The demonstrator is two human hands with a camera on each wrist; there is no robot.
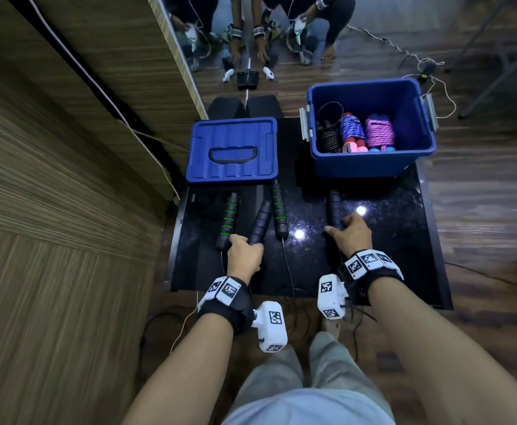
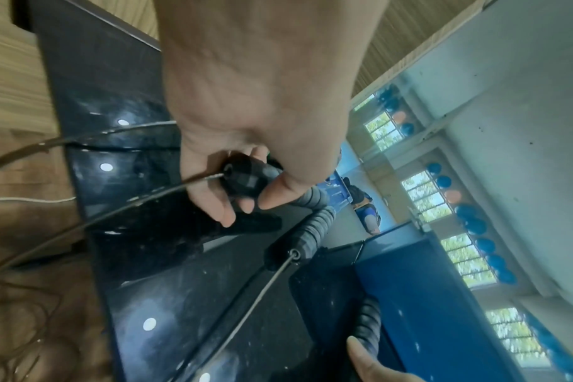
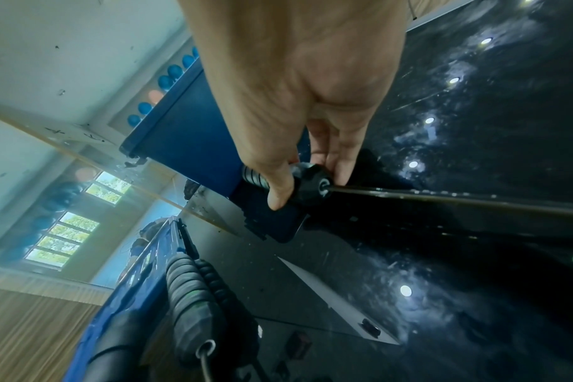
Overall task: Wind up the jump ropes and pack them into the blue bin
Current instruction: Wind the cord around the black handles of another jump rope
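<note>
Gripping, left hand [image 1: 244, 256]: fingers curled round the near end of a blue-ringed handle [image 1: 259, 223], by the slab's near-left edge.
Right hand [image 1: 351, 233]: clamped on the near end of the other blue-ringed handle [image 1: 335, 210], mid-slab.
Green-ringed handles [image 1: 228, 221]: two, lying loose either side of the left hand's handle, cords trailing off the near edge.
Blue bin [image 1: 370, 167]: far-right corner of the black slab [image 1: 383, 228], open, holding wound ropes [image 1: 379, 133].
Lid [image 1: 232, 148]: far-left corner, flat.

Glossy black slab [image 1: 373, 240], ribbed foam handles [image 1: 278, 210]
</note>
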